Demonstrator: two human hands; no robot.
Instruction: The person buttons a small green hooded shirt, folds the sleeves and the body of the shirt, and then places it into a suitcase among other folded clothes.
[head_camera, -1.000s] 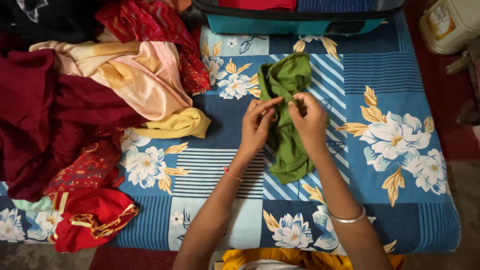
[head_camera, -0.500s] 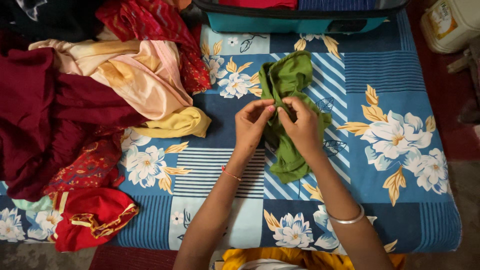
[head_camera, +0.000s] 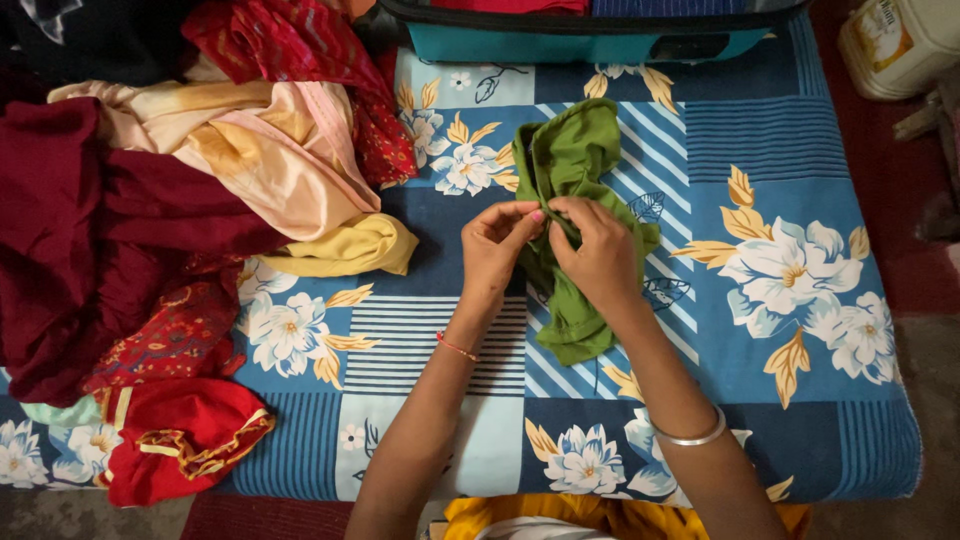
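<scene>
Lying with its long axis from twelve to six o'clock on the floral bedsheet (head_camera: 780, 150), the green garment (head_camera: 572, 160) is pinched at mid-length by both hands: left hand (head_camera: 492, 250) from nine o'clock, right hand (head_camera: 600, 255) from three, fingertips nearly meeting. Heaped clothes (head_camera: 150, 200) lie at nine.

A clothes pile (head_camera: 150, 200) and teal suitcase (head_camera: 590, 40) rest on the floral bedsheet (head_camera: 780, 260).
</scene>
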